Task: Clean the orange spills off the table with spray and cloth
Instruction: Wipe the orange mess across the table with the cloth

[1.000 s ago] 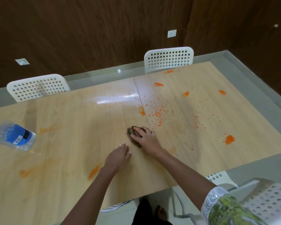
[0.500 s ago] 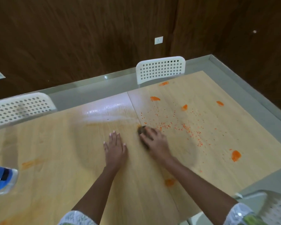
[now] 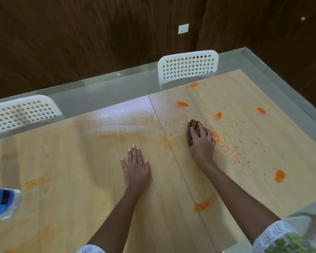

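The wooden surface (image 3: 171, 225) fills most of the view, made of two panels that meet at a seam running between the person's arms, and it carries the orange spills (image 3: 280, 176) that the task is about: thick smears lie mostly on the right panel, with a scatter of small orange bits in its middle, while the left panel shows only faint, thinned streaks and a wet sheen near its far edge, which suggests that side is largely wiped. Two white perforated chairs (image 3: 188, 67) stand at the far side, clear of the work. A bottle with a blue label (image 3: 2, 203), probably the spray, sits at the left edge of the surface, well apart from both hands and half out of view. The left hand (image 3: 136, 168) lies flat, fingers straight, palm down on the left panel, likely as a brace while the person leans forward. The right hand (image 3: 202, 141) is curled over a dark cloth (image 3: 191, 132), gripping and pressing it onto the right panel; the cloth peeks out beyond the fingertips and on their left side, at the near-left fringe of the scattered bits.
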